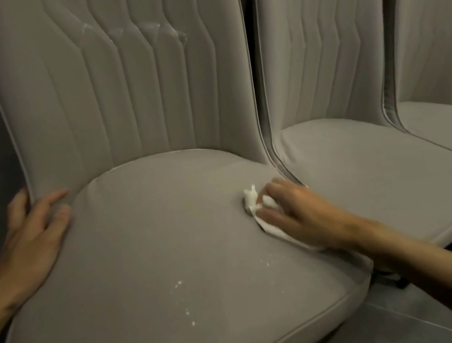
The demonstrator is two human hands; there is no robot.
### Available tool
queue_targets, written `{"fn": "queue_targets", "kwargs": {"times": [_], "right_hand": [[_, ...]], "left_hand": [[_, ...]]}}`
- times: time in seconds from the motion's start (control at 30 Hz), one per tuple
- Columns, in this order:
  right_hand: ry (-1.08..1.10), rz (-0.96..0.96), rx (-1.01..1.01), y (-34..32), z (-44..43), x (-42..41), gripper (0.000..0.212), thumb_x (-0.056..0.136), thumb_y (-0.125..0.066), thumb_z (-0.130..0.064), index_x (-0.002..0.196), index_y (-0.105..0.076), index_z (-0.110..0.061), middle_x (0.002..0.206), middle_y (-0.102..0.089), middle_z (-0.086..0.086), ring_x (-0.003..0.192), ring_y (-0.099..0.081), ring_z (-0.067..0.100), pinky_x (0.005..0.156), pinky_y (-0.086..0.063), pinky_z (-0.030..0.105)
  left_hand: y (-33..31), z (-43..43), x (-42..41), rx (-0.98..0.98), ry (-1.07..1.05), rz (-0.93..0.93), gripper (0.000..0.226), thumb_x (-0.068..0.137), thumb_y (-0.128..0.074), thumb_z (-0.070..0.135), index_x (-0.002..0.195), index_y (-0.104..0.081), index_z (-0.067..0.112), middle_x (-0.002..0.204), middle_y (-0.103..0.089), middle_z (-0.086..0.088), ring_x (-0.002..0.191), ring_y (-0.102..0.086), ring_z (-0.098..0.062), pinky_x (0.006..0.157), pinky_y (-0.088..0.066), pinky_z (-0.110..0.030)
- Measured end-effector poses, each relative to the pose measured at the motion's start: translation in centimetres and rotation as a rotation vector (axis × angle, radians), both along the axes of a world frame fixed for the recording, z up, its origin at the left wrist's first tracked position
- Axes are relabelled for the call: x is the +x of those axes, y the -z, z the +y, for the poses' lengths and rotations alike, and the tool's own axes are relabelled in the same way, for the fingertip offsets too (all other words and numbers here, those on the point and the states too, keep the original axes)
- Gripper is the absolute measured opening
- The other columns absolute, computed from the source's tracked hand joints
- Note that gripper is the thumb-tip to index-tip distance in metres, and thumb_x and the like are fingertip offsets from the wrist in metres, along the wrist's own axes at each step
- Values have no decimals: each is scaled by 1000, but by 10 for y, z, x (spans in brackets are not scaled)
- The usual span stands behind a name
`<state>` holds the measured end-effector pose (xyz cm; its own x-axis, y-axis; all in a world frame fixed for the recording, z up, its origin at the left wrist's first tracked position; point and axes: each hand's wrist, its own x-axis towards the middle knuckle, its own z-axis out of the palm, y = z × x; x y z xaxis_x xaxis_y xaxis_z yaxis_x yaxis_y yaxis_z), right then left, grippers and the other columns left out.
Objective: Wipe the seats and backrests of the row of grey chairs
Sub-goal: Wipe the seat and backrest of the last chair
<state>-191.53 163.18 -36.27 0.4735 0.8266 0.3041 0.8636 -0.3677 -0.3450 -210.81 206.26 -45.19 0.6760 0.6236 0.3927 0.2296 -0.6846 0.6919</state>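
Wiping the grey seat [156, 243]: right hand [290, 208], fingers curled, bunches a white cloth [253, 196] under it; left hand [34, 230] rests flat and empty opposite. Cloth seems light, limp, best held wadded; upholstery probably yields.

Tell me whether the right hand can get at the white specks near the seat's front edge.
Probably yes. The right hand, holding the white cloth, rests on the same seat, with nothing standing between it and the specks.
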Motion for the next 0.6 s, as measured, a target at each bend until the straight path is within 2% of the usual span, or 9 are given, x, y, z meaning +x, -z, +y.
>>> {"fn": "queue_targets", "kwargs": {"times": [0.07, 0.1, 0.2, 0.27, 0.37, 0.47, 0.5, 0.6], "right_hand": [[-76, 14, -36, 0, -22, -12, 18, 101, -53, -44, 100, -58, -27, 96, -54, -10, 87, -56, 4, 78, -43, 19], [-62, 11, -46, -2, -26, -8, 17, 101, -54, -43, 100, -58, -27, 97, -55, -9, 88, -58, 6, 79, -44, 20], [164, -1, -40, -11, -9, 19, 23, 99, -57, -32, 97, -61, -9, 95, -58, 6, 88, -58, 24, 77, -43, 31], [267, 0, -20, -13, 13, 20, 23, 99, -58, -27, 97, -62, -5, 98, -60, 10, 92, -57, 29, 77, -37, 27], [98, -20, 27, -2, 23, -24, 21, 100, -57, -28, 97, -62, -8, 97, -59, 4, 89, -55, 23, 78, -38, 27], [-54, 8, -19, 2, 4, -60, 23, 101, -52, -36, 93, -56, -15, 91, -52, -2, 84, -52, 16, 76, -39, 24], [-39, 2, -25, -1, 0, -57, 23, 101, -53, -35, 91, -56, -15, 90, -51, -3, 84, -52, 16, 76, -38, 24], [153, -38, -14, -9, 11, -27, 24, 100, -57, -27, 88, -58, -7, 89, -57, 8, 86, -55, 28, 75, -38, 32]], "left_hand": [[-1, -1, -1, -12, 3, 3, 54, 78, -31, 99, 122, -48, 74, 158, -20, 20, 132, -44, -15, 113, -28, -40], [-2, -1, -1, -18, 1, 4, 53, 78, -31, 99, 122, -48, 75, 159, -19, 22, 134, -43, -15, 114, -27, -40], [-2, -2, -1, -30, -6, 4, 55, 76, -29, 101, 122, -47, 76, 159, -19, 20, 128, -38, -6, 113, -26, -38], [-3, -2, -1, -27, -15, 10, 55, 77, -29, 100, 123, -47, 75, 158, -20, 18, 125, -39, -6, 113, -26, -38], [-4, -3, -2, -41, -18, 28, 54, 78, -30, 99, 123, -48, 76, 158, -20, 17, 129, -42, -10, 113, -25, -36], [-11, -11, -2, -69, -13, 33, 39, 84, -36, 90, 119, -47, 77, 157, -20, 18, 135, -41, -14, 113, -24, -35], [-14, -15, -2, -78, -5, 29, 33, 86, -37, 85, 116, -47, 79, 157, -21, 17, 134, -41, -12, 114, -23, -34], [-25, -28, -5, -104, 35, 28, 32, 84, -36, 79, 114, -48, 78, 156, -21, 18, 121, -33, 10, 112, -21, -26]]}}
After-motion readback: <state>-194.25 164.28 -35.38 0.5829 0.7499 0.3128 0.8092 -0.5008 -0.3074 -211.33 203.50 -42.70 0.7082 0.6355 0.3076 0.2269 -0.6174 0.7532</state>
